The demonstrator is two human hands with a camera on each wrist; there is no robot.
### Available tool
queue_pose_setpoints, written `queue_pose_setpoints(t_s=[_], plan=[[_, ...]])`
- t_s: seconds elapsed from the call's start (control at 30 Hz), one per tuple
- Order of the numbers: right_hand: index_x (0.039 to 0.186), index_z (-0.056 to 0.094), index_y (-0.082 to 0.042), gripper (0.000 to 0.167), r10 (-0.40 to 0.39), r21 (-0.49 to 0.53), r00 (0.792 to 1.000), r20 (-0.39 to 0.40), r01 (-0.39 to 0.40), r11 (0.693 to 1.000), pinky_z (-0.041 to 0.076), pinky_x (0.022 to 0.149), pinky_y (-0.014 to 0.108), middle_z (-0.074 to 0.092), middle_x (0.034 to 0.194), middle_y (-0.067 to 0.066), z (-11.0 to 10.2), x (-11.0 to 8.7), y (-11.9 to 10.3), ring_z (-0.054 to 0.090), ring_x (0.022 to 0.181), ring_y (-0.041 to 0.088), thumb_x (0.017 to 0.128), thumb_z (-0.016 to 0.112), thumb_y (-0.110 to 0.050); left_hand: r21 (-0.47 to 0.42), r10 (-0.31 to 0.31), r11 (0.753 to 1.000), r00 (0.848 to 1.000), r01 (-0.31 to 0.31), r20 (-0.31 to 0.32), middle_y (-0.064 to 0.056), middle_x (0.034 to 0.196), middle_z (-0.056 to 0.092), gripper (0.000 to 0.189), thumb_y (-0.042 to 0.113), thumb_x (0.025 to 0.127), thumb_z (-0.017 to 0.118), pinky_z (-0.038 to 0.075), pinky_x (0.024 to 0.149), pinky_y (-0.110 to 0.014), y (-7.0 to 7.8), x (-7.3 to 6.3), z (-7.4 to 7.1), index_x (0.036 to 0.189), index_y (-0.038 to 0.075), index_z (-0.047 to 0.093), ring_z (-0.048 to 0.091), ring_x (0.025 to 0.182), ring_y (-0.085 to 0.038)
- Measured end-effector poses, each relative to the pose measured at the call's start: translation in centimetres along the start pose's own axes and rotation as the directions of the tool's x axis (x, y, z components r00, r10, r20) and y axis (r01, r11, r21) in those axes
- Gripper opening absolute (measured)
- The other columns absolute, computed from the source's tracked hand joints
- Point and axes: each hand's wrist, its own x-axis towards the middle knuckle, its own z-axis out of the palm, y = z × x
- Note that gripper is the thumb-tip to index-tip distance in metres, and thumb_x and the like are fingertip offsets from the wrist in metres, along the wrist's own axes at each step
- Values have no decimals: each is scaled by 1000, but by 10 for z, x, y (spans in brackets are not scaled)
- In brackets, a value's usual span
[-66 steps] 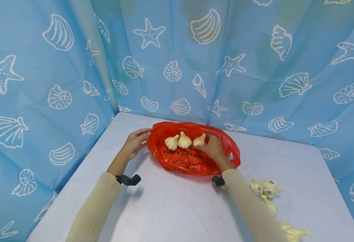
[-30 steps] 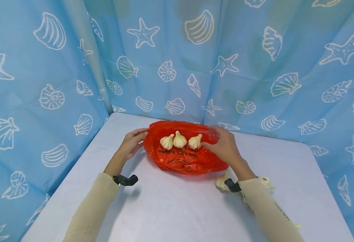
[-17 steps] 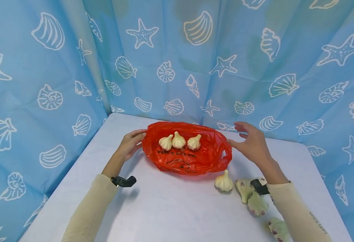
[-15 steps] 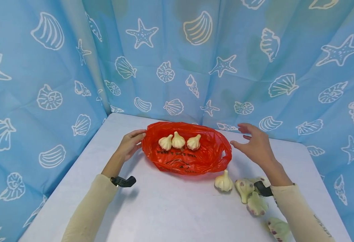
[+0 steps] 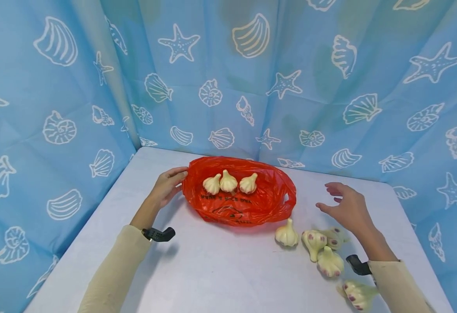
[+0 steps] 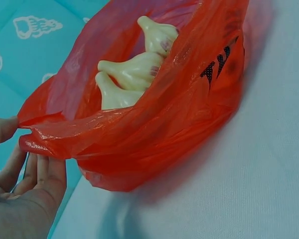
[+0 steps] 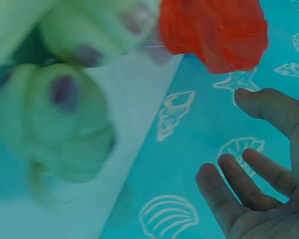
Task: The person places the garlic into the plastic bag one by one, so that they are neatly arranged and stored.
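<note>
A red plastic bag [image 5: 236,213] with black print lies with its mouth spread wide. Inside it are three garlic bulbs, one of them the middle bulb [image 5: 228,181]. My left hand [image 5: 167,186] pinches the bag's left rim between thumb and fingers, plain in the left wrist view at the hand [image 6: 32,191]. To the right of the bag, my right hand [image 5: 347,208] is in the air with fingers apart and nothing in it. Below it on the table are more garlic bulbs, including a garlic bulb [image 5: 314,244] with purple spots.
Another garlic bulb [image 5: 287,234] stands just off the bag's lower right side, and a separate garlic bulb [image 5: 358,295] lies nearer the front by the right sleeve. A blue shell-print curtain [image 5: 228,108] closes off the back and left of the white table [image 5: 213,269].
My right hand let go of the third garlic bulb in the bag, drew out past the right rim and moved right and toward me. The left hand stays at the left rim.
</note>
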Motion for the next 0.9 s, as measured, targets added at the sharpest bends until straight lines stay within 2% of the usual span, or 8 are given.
queue_pose_setpoints(t_s=[0.17,0.4,0.67,0.9], plan=[[132,51,1,68,34,-30,996,77,-32,999,52,84,56,57,125,28,4,-10,15,57,109,46,79,81,-29,3,1,1000,1000,-1,-3,-7,136,53,46,28,95,66,52,91,-31,0,-1,-2,136,10,54,52,122,-25],[129,53,3,67,78,-37,980,183,-72,997,52,83,56,56,124,30,7,-20,30,54,111,48,78,82,-29,14,3,1000,1000,-3,-9,-7,137,53,50,29,93,67,52,92,-31,0,-1,-4,137,10,53,52,122,-24],[126,54,5,63,99,-48,965,243,-90,995,51,83,58,56,122,33,8,-28,41,53,110,49,77,82,-24,5,-4,1000,1000,4,-10,-5,137,53,50,30,92,68,51,92,-30,-2,2,-5,137,11,53,52,122,-23],[123,57,4,61,130,-57,951,280,-119,991,53,80,56,57,121,32,8,-31,45,54,109,48,77,82,-28,3,-4,1000,1000,4,-8,-6,136,53,48,29,94,67,52,91,-31,-1,0,-3,136,10,53,52,122,-24]])
